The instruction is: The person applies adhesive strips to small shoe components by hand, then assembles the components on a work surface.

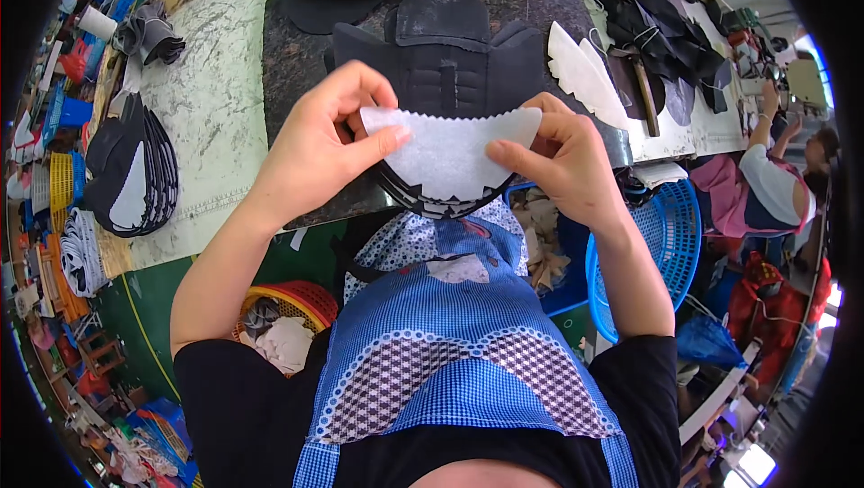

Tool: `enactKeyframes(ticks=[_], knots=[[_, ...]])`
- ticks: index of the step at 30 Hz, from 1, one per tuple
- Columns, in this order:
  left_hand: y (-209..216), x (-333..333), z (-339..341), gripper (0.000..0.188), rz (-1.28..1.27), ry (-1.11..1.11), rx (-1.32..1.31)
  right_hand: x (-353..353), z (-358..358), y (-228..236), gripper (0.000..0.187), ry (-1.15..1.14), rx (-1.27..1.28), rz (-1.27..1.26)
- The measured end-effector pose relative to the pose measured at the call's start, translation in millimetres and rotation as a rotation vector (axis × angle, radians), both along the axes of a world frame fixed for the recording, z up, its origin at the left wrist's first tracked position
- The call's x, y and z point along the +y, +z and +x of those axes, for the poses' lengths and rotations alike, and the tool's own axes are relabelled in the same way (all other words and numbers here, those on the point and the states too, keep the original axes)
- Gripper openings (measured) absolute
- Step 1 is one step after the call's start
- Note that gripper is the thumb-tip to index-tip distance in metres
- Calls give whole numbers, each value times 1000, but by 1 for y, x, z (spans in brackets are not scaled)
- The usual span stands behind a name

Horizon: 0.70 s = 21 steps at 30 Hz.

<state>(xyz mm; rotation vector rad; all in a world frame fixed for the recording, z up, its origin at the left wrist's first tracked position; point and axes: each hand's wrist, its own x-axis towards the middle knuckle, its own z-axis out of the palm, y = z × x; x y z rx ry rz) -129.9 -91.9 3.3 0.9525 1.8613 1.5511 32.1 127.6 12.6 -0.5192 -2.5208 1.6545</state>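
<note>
Between my two hands is a pale grey, curved fabric piece (pixel 441 155) with a zigzag upper edge and notches along its lower edge. My left hand (pixel 324 146) pinches its left end, thumb on top. At the right end my right hand (pixel 576 155) grips it the same way. Dark layers (pixel 438 210) with notched edges show just below it; whether they are joined to it I cannot tell. Beyond my hands, black padded pieces (pixel 441 61) with stitched lines lie on a dark worn board (pixel 292 110).
A stack of black curved pieces (pixel 135 173) lies at the table's left. White notched pieces (pixel 585 74) and black scraps (pixel 666 47) are to the right. Below the table stand a blue basket (pixel 688 236) and a red basket (pixel 310 299). Another person (pixel 765 173) sits at far right.
</note>
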Motion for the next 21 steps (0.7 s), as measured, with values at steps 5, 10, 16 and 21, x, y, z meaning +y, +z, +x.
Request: enactKeyframes(ticks=[5, 10, 16, 21], knots=[[2, -2, 0, 18, -277, -44, 331, -4, -8, -8, 31, 31, -9, 372], [13, 4, -22, 29, -449, -179, 806, -13, -3, 8, 55, 174, 319, 818], [-12, 85, -165, 46, -188, 115, 1215, -26, 1, 4, 80, 517, 226, 481], [-63, 98, -219, 39, -285, -49, 963, 54, 41, 1, 24, -275, 320, 37]])
